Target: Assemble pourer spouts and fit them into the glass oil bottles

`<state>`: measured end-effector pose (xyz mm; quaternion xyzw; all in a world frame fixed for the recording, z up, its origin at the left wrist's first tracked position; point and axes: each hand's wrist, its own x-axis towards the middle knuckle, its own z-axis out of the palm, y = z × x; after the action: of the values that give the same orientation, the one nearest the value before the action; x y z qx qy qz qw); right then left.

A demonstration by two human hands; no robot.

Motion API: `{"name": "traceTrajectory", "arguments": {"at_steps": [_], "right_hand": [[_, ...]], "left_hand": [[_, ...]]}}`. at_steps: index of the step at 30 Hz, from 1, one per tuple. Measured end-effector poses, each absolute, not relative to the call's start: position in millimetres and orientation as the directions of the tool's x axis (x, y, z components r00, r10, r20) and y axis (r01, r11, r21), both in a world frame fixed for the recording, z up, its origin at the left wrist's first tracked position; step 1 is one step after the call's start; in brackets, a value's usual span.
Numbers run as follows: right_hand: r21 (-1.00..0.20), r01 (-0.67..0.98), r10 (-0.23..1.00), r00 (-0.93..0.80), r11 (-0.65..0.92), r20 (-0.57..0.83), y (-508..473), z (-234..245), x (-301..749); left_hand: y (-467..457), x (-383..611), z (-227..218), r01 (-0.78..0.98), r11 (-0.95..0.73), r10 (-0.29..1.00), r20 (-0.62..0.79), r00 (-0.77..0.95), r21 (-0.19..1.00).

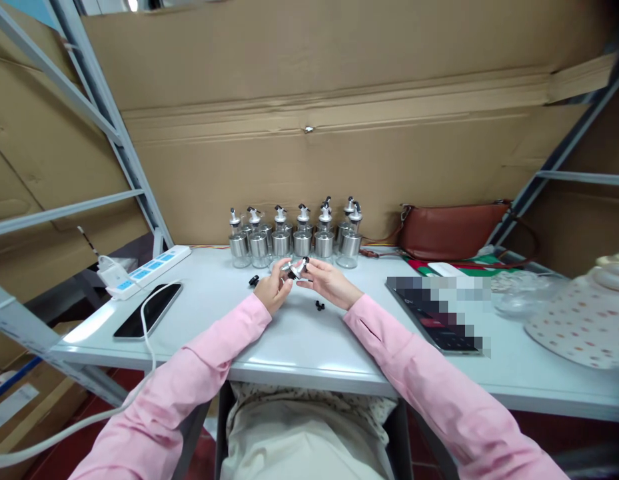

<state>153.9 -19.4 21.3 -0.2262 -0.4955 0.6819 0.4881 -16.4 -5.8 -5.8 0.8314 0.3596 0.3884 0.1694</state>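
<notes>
Both my hands meet over the middle of the white table (299, 347), in pink sleeves. My left hand (273, 288) and my right hand (328, 281) pinch a small metal pourer spout with a black tip (296, 269) between their fingertips. Just behind them stands a group of several glass oil bottles with steel bands and pourer tops (295, 233). Two small black plugs lie on the table: one (254, 281) left of my left hand, one (320, 306) under my right wrist.
A black phone (148, 309) on a white cable lies at the left, beside a white power strip (146, 270). A brown leather bag (452, 230) sits at the back right. A dark tablet (436, 320) and a dotted white lid (579, 327) lie at the right. Cardboard lines the back.
</notes>
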Motion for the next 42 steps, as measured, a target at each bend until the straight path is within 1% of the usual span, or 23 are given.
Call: {"name": "traceTrajectory", "arguments": {"at_steps": [5, 8, 11, 13, 15, 17, 19, 21, 22, 24, 25, 26, 27, 28, 29, 31, 32, 33, 34, 35, 37, 42], "right_hand": [[-0.898, -0.439, 0.922, -0.351, -0.007, 0.164, -17.6, 20.5, 154.0], [-0.902, -0.431, 0.927, -0.344, -0.011, 0.153, -18.5, 22.4, 154.1], [-0.869, -0.488, 0.936, -0.338, -0.083, 0.101, -18.6, 26.4, 155.7], [-0.836, -0.54, 0.946, -0.311, -0.097, 0.092, -18.4, 29.6, 157.2], [-0.83, -0.554, 0.955, -0.277, -0.066, 0.109, -18.4, 32.7, 158.6], [-0.846, -0.532, 0.965, -0.224, -0.005, 0.136, -18.1, 35.5, 159.7], [-0.873, -0.481, 0.972, -0.161, 0.072, 0.17, -15.7, 39.7, 160.8], [-0.909, -0.387, 0.974, -0.095, 0.154, 0.206, -9.1, 48.5, 161.8], [-0.928, -0.314, 0.972, -0.054, 0.201, 0.229, -3.8, 55.9, 162.4], [-0.942, -0.096, 0.946, 0.067, 0.322, 0.317, 11.0, 76.9, 163.6], [-0.905, 0.078, 0.895, 0.137, 0.417, 0.424, 20.3, 89.9, 164.2], [-0.816, 0.28, 0.812, 0.162, 0.506, 0.56, 30.6, 103.8, 164.9], [-0.714, 0.46, 0.736, 0.172, 0.529, 0.655, 41.9, 117.6, 165.6], [-0.614, 0.594, 0.682, 0.145, 0.519, 0.717, 53.6, 130.5, 166.3], [-0.525, 0.695, 0.669, 0.085, 0.492, 0.739, 65.7, 141.9, 166.9], [-0.334, 0.853, 0.693, -0.045, 0.402, 0.72, 89.2, 158.1, 167.8], [-0.227, 0.901, 0.719, -0.123, 0.369, 0.684, 100.1, 163.0, 167.9], [-0.124, 0.928, 0.766, -0.207, 0.35, 0.609, 110.1, 166.0, 167.7], [-0.045, 0.941, 0.815, -0.264, 0.334, 0.516, 119.0, 167.4, 167.2], [-0.013, 0.946, 0.846, -0.284, 0.325, 0.451, 126.9, 167.7, 166.3], [0.008, 0.956, 0.89, -0.277, 0.294, 0.361, 139.2, 166.1, 163.8], [0.003, 0.975, 0.938, -0.215, 0.222, 0.271, 152.5, 156.5, 157.7]], "left_hand": [[-4.9, -18.8, -3.6, 0.478, -0.694, 0.719, 0.554, 0.419, 0.539], [-3.2, -20.4, -3.1, 0.495, -0.699, 0.712, 0.561, 0.422, 0.516], [-2.1, -21.7, -3.3, 0.505, -0.714, 0.696, 0.568, 0.439, 0.485], [-1.6, -22.8, -3.4, 0.512, -0.721, 0.687, 0.574, 0.445, 0.466], [-1.3, -24.6, -3.6, 0.525, -0.729, 0.676, 0.581, 0.453, 0.439], [-0.9, -27.0, -4.3, 0.543, -0.736, 0.665, 0.581, 0.469, 0.404], [0.0, -29.7, -5.9, 0.565, -0.734, 0.663, 0.579, 0.475, 0.377], [1.4, -31.8, -8.2, 0.583, -0.73, 0.664, 0.576, 0.477, 0.358], [2.3, -32.3, -9.5, 0.588, -0.731, 0.66, 0.576, 0.482, 0.346], [4.3, -32.3, -12.1, 0.6, -0.736, 0.651, 0.569, 0.502, 0.314], [5.2, -31.8, -13.4, 0.605, -0.74, 0.647, 0.56, 0.518, 0.295], [6.0, -31.1, -14.6, 0.61, -0.742, 0.644, 0.547, 0.535, 0.276], [6.6, -30.2, -15.9, 0.618, -0.743, 0.642, 0.533, 0.551, 0.257], [7.0, -29.3, -17.3, 0.627, -0.742, 0.642, 0.518, 0.565, 0.237], [7.3, -28.4, -18.7, 0.633, -0.743, 0.64, 0.505, 0.579, 0.216], [7.3, -26.7, -21.7, 0.643, -0.744, 0.638, 0.478, 0.604, 0.181], [7.2, -25.9, -23.1, 0.646, -0.744, 0.639, 0.463, 0.614, 0.17], [7.0, -25.2, -24.3, 0.647, -0.745, 0.64, 0.448, 0.624, 0.164], [6.8, -24.5, -25.3, 0.647, -0.745, 0.642, 0.434, 0.632, 0.162], [6.6, -23.9, -26.1, 0.648, -0.744, 0.646, 0.424, 0.635, 0.163], [6.3, -22.8, -27.0, 0.65, -0.742, 0.65, 0.417, 0.636, 0.165], [5.3, -21.2, -26.9, 0.646, -0.745, 0.647, 0.417, 0.639, 0.166]]}}
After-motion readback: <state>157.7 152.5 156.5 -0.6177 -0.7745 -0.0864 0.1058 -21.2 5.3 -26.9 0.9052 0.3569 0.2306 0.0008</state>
